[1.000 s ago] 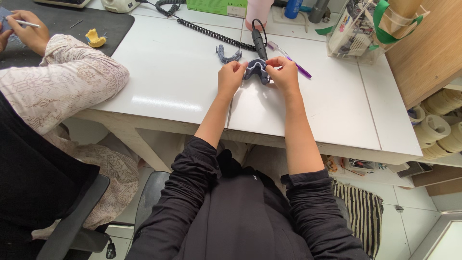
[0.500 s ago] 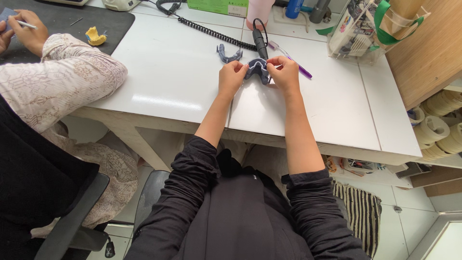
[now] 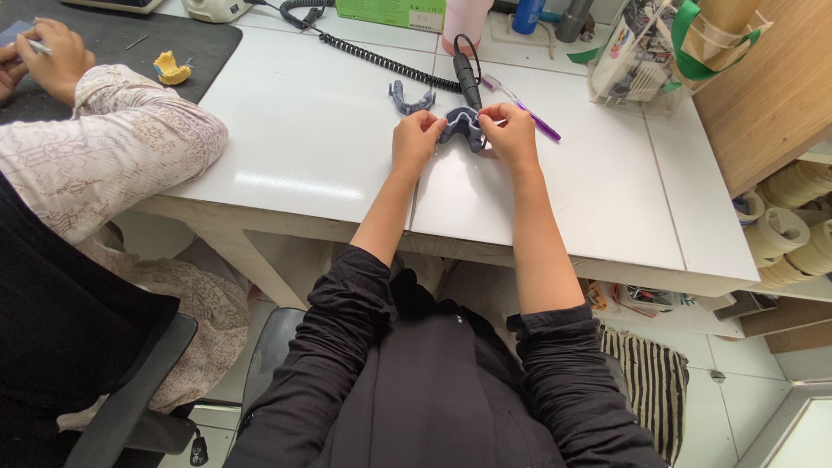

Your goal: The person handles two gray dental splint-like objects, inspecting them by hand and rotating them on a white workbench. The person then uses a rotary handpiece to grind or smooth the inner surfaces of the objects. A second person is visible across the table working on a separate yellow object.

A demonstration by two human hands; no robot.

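Gripping a small grey-blue horseshoe-shaped dental piece (image 3: pixel 459 126) from both ends, the 2 hands meet over the white table (image 3: pixel 312 147). The left hand (image 3: pixel 416 139) pinches its left end between thumb and fingertips, and the right hand (image 3: pixel 511 134) pinches its right end the same way, so the piece sits between them, its underside close to or on the tabletop; I cannot tell which.

Just beyond the left hand lies a second grey arch-shaped piece (image 3: pixel 411 97), apart from the fingers. Directly past the held piece a black handpiece (image 3: pixel 468 80) rests on the table, its black coiled cord (image 3: pixel 373 54) running away to the far left. Just beyond the right hand a purple toothbrush (image 3: pixel 524 108) lies slanted. Further off to the right of that hand stands a clear plastic organiser (image 3: pixel 637 61) packed with small items.

Well to the left of the left hand, another person's hand (image 3: pixel 56 61) in a patterned light sleeve (image 3: pixel 121 147) works over a dark mat (image 3: pixel 113 43), where a small yellow cast (image 3: pixel 172 68) sits.
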